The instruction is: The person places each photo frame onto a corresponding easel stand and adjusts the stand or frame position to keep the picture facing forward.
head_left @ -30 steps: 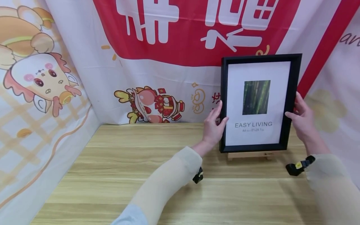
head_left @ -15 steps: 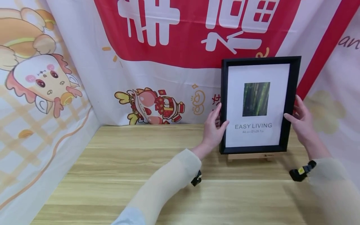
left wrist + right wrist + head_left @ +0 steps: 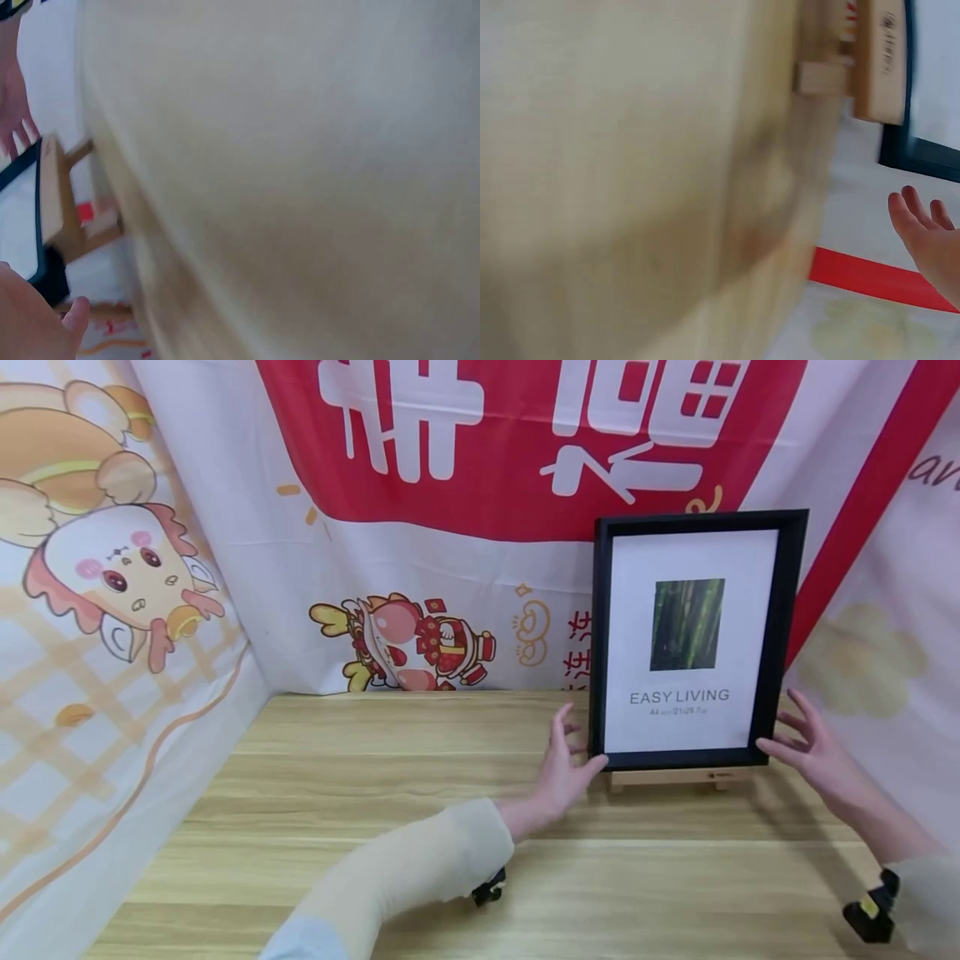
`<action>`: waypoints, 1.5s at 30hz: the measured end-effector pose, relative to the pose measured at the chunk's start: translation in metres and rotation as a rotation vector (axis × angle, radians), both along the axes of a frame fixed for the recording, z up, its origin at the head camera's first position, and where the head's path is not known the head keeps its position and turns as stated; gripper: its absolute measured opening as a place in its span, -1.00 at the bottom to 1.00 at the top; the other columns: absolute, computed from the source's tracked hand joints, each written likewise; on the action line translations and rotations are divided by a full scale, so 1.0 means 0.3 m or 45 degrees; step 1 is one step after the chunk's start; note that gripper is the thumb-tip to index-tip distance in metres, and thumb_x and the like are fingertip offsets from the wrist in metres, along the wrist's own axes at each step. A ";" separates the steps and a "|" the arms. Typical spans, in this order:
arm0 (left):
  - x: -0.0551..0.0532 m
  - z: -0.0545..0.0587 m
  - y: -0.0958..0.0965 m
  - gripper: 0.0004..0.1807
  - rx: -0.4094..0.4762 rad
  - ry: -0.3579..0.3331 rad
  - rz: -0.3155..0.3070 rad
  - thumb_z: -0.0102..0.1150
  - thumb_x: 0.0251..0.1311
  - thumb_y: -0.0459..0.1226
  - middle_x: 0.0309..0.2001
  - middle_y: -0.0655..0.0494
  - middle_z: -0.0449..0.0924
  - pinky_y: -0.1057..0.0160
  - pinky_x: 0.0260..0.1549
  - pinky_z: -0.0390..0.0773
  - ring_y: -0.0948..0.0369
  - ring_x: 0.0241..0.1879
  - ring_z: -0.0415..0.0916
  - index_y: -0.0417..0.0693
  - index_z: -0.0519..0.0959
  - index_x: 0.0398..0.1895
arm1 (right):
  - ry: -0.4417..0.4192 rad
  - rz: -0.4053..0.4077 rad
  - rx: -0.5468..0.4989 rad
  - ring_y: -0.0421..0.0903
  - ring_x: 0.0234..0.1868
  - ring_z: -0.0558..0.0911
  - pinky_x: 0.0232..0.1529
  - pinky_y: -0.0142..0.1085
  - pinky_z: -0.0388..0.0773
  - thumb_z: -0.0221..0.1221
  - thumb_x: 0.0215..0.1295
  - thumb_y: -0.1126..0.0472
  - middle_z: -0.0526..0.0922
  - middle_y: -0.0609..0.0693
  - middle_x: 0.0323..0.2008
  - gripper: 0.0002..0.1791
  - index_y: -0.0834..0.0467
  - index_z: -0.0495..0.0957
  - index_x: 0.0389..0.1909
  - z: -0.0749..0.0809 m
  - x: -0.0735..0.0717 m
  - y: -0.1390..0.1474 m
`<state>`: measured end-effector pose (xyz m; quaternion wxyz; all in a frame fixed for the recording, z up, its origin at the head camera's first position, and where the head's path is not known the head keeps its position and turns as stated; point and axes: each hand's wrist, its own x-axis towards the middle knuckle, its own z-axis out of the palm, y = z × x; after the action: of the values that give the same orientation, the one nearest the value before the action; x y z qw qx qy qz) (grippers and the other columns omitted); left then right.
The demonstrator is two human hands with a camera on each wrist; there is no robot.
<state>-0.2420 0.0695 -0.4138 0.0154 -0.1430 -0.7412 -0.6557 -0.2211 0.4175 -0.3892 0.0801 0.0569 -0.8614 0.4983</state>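
The surface [image 3: 300, 793] spans the bottom of the head view. At lower right of centre, the left hand [image 3: 558, 781], grip released, is just beside the frame's [image 3: 686, 635] lower left corner; contact is unclear. Further right, the right hand [image 3: 816, 758], also released, is apart from it. The frame stands right of centre on a stand [image 3: 667, 777], before a cloth [image 3: 450, 560].
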 end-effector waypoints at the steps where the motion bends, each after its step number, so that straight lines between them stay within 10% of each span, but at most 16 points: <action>1: 0.010 -0.013 0.008 -0.02 -0.020 -0.017 0.006 0.34 0.11 -0.41 0.27 -0.07 0.29 0.19 -0.07 0.59 0.03 0.05 0.47 0.37 0.00 0.45 | -0.018 0.017 -0.009 -0.02 0.13 0.43 -0.17 -0.68 0.41 0.08 0.44 0.26 -0.17 0.58 0.38 -0.03 -0.10 -0.44 0.54 -0.015 0.006 -0.002; 7: 0.046 -0.070 0.058 0.03 -0.029 -0.061 0.033 0.34 0.03 -0.51 0.22 -0.01 0.32 0.27 -0.02 0.55 0.12 -0.02 0.51 0.39 0.02 0.44 | -0.067 0.141 -0.191 -0.49 -0.16 0.49 -0.23 -0.55 0.54 0.10 0.39 0.37 -0.21 0.66 0.30 0.03 -0.02 -0.50 0.53 -0.073 0.030 -0.035; 16: 0.053 -0.082 0.095 0.10 -0.052 -0.064 0.099 0.27 0.03 -0.60 0.27 0.04 0.35 0.39 -0.07 0.54 0.25 -0.08 0.53 0.48 -0.03 0.45 | -0.018 0.228 -0.538 -0.25 -0.28 0.66 -0.31 -0.40 0.65 0.02 0.19 0.70 -0.04 0.56 0.09 0.12 0.11 -0.52 0.50 -0.118 0.019 -0.061; 23: 0.055 -0.071 0.083 0.19 -0.269 -0.035 0.110 0.24 0.15 -0.49 0.50 0.10 0.04 0.09 0.34 0.17 0.09 0.38 0.14 0.66 -0.30 0.48 | 0.028 0.181 -0.471 -0.33 -0.26 0.63 -0.34 -0.45 0.63 0.04 0.16 0.71 -0.10 0.61 0.12 0.14 0.06 -0.46 0.52 -0.123 0.016 -0.081; 45: 0.045 -0.074 -0.106 0.21 -0.337 0.007 0.060 0.17 0.20 -0.51 0.51 -0.01 -0.04 -0.02 0.26 0.29 -0.06 0.35 0.19 0.67 -0.43 0.46 | -0.018 0.028 -0.227 -0.22 -0.20 0.59 -0.31 -0.40 0.64 0.07 0.20 0.66 0.03 0.66 0.21 0.09 0.17 -0.49 0.49 -0.110 0.049 -0.294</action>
<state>-0.2284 0.0376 -0.4359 0.0138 -0.1281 -0.8243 -0.5513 -0.2063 0.3294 -0.4222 0.0734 0.0555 -0.8135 0.5742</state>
